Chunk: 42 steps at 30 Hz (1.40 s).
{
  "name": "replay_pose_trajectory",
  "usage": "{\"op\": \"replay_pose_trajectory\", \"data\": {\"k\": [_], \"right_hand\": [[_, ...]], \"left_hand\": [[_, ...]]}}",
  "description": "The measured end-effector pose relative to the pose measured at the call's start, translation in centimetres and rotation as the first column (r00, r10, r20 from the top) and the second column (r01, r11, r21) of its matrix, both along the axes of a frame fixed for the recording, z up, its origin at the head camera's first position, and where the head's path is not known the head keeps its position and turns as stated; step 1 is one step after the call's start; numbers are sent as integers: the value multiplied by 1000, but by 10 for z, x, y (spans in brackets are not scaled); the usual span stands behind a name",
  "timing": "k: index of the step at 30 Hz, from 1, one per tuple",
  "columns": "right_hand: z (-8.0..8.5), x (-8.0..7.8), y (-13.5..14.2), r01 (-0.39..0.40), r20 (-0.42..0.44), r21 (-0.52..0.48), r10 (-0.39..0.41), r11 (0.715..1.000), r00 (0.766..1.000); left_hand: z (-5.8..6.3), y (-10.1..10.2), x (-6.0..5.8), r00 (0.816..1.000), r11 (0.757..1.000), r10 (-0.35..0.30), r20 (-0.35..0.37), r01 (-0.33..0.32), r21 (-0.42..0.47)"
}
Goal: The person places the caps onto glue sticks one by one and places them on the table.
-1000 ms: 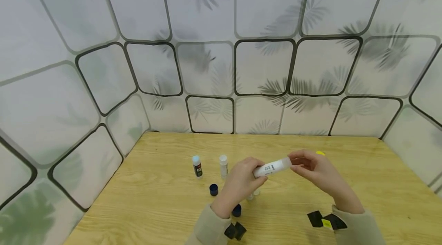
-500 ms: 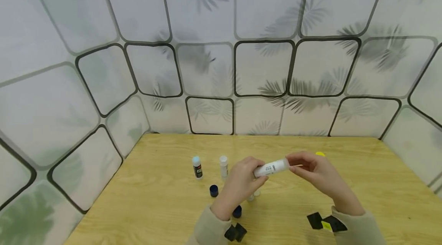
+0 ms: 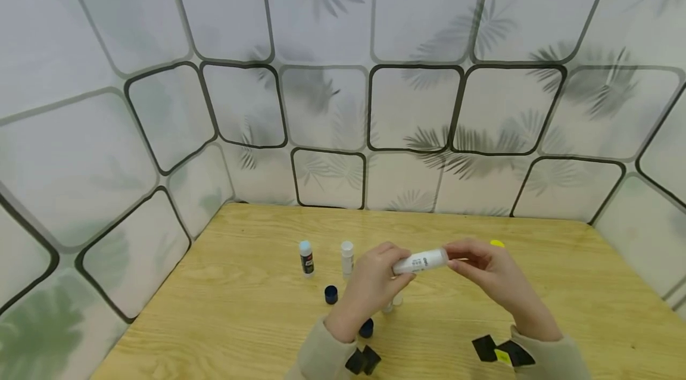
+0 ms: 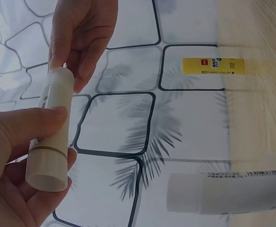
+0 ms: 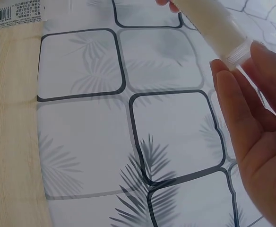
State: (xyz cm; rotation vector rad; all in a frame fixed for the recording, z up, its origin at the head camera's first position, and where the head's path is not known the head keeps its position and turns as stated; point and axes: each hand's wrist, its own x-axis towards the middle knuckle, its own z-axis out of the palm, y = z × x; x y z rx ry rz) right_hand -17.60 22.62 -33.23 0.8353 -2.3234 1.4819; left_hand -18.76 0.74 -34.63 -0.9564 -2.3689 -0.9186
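Note:
A white glue stick (image 3: 420,261) with dark print is held up over the table, nearly level. My left hand (image 3: 372,276) grips its left part, thumb along the near side. In the left wrist view, the thumb of the left hand (image 4: 24,127) lies across the barrel, and a thin dark line rings the stick near its lower end. My right hand (image 3: 493,270) pinches the opposite end between thumb and fingers. The right wrist view shows that this end of the glue stick (image 5: 237,54) is ribbed, with the right hand's fingertips (image 5: 227,78) around it.
On the wooden table (image 3: 241,320) stand a black-labelled glue stick (image 3: 307,259) with a light blue top and a white one (image 3: 347,258). Two dark blue caps (image 3: 331,295) lie nearer. A small white piece (image 3: 398,299) sits behind the left hand, and a yellow glue stick (image 4: 213,66) farther right.
The right hand and the stick's ribbed end have shifted slightly left and down, and the stick's print has turned a little. The left hand keeps its grip; the head view has tilted slightly.

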Motion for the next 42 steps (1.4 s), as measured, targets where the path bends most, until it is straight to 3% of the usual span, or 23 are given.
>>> {"op": "replay_pose_trajectory", "data": {"k": [15,28,33,42], "right_hand": [[-2,2,-1,7,-89,59,-2,998,996],[3,5,-1,48,29,52,-49,998,998],[3,6,-6,97,15,38,-97,995,995],[1,6,-7,62,-6,9,-62,998,998]], "left_hand": [[4,1,5,994,1000,17,-112,-17,-7],[2,3,5,999,999,-6,-43,8,42],[-1,3,6,999,999,-11,-33,12,50],[3,-1,5,997,993,-73,37,69,93]]}}
